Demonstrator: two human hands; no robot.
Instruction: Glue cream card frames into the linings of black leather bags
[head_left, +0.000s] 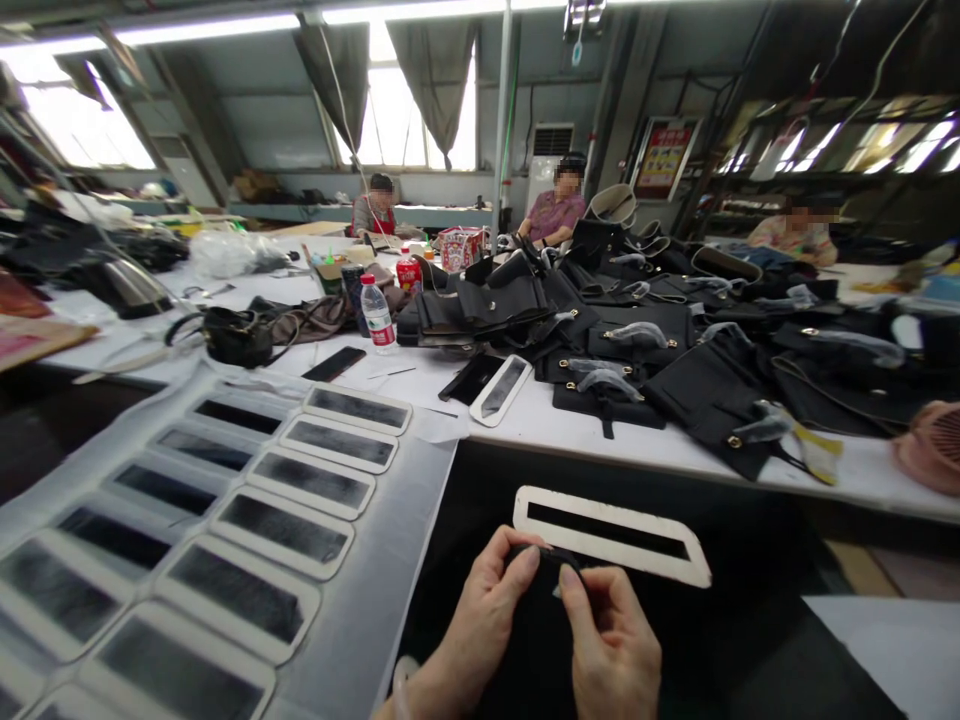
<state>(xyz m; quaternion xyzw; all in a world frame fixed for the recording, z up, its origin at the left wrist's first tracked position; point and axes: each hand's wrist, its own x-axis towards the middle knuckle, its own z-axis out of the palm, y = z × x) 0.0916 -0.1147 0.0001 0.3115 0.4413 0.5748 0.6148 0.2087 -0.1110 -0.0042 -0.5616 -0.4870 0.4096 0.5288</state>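
Pinched between thumb and fingers of my left hand point(491, 600) is the upper edge of a black leather-like piece point(544, 630). My right hand point(611, 635) grips the same edge a short way to the right, fingers closed. A small pale spot shows by the right thumb; I cannot make out what it is. The lower part of the piece blends into the dark surface beneath. Just beyond my hands lies a white rounded frame point(615, 535) with a long dark slot.
Rows of white-rimmed dark panels point(281, 525) lie on a sheet to the left. Black bags point(622, 330) with wrapped handles pile up behind, near a water bottle point(377, 315), a phone point(334, 364) and a pink fan point(930, 447). Several people sit farther back.
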